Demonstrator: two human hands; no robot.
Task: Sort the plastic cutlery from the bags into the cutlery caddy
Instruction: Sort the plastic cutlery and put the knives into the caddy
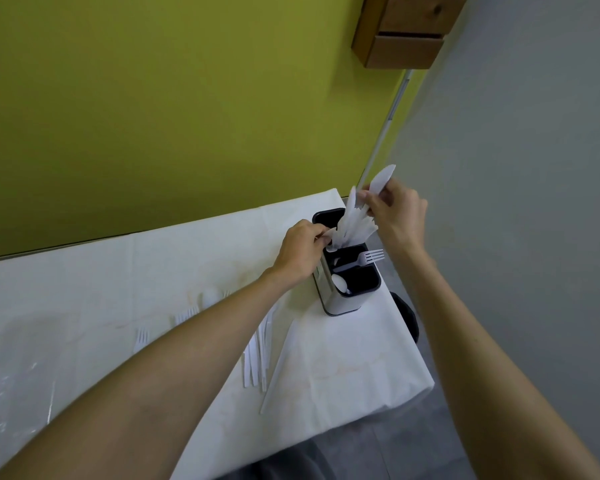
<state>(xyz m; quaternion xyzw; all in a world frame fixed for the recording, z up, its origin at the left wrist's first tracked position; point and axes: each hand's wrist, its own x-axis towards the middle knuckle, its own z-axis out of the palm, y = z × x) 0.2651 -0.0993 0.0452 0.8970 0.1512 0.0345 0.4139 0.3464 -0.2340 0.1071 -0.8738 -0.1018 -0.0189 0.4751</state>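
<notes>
The cutlery caddy [342,301], white with black-rimmed compartments, stands near the table's right edge. A bunch of white plastic knives [354,223] stands in its far compartment. My right hand [397,213] pinches a knife [381,180] above that bunch. My left hand [300,249] grips the caddy's left rim beside the knives, fingers curled on a white piece there. A fork [362,259] lies across the middle compartment and a spoon [340,284] sits in the near one. More forks [184,317], a spoon [210,296] and knives [260,355] lie loose on the table.
A white cloth covers the table [343,368], which meets a green wall at the back. Clear plastic bags [18,386] lie at the left. A dark round object [409,320] sits below the table's right edge. A wooden drawer box [406,29] hangs above.
</notes>
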